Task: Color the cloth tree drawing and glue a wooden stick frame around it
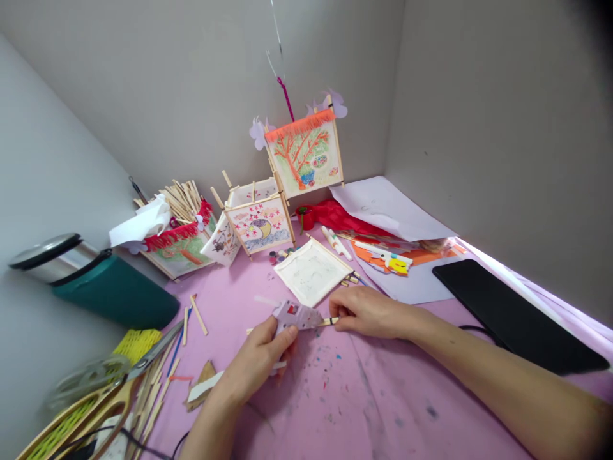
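My left hand is closed on a crumpled or folded lilac paper piece with a small red patch, thumb on top. A thin wooden stick with a dark band sticks out to its right. My right hand pinches the stick's far end, fingers curled. A pale strip shows under my left fingers; I cannot tell whether it belongs to the paper piece. Just beyond both hands, a white panel framed with sticks lies flat on the pink cloth.
Decorated paper lanterns stand at the back, and another hangs from a cord. On the left are a green tumbler, scissors and loose sticks. A black flat device, papers and markers lie right of centre.
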Action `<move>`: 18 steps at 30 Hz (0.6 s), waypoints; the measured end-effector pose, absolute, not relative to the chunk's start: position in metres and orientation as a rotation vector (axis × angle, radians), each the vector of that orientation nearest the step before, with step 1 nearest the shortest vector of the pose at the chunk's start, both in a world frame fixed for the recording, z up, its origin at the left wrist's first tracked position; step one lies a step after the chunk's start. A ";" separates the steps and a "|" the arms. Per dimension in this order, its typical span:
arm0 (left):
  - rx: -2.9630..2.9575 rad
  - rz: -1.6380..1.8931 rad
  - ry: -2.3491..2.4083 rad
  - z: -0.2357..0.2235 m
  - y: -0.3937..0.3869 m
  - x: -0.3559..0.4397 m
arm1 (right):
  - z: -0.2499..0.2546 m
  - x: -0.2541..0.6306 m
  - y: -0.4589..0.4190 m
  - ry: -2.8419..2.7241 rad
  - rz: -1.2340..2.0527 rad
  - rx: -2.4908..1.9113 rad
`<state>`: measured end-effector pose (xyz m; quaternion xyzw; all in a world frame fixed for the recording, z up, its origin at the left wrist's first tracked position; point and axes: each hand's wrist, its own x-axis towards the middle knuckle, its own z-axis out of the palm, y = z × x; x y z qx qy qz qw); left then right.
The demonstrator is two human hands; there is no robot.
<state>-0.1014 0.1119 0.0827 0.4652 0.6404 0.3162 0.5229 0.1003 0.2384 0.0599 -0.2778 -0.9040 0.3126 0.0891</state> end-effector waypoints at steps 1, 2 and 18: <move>1.109 0.759 1.531 0.083 0.112 -0.101 | 0.059 0.100 0.239 -2.689 0.934 -0.820; 1.107 0.760 1.530 0.084 0.112 -0.101 | 0.059 0.100 0.239 -2.687 0.939 -0.816; 1.064 0.719 1.678 0.098 0.108 -0.106 | 0.057 0.101 0.240 -2.713 0.907 -0.805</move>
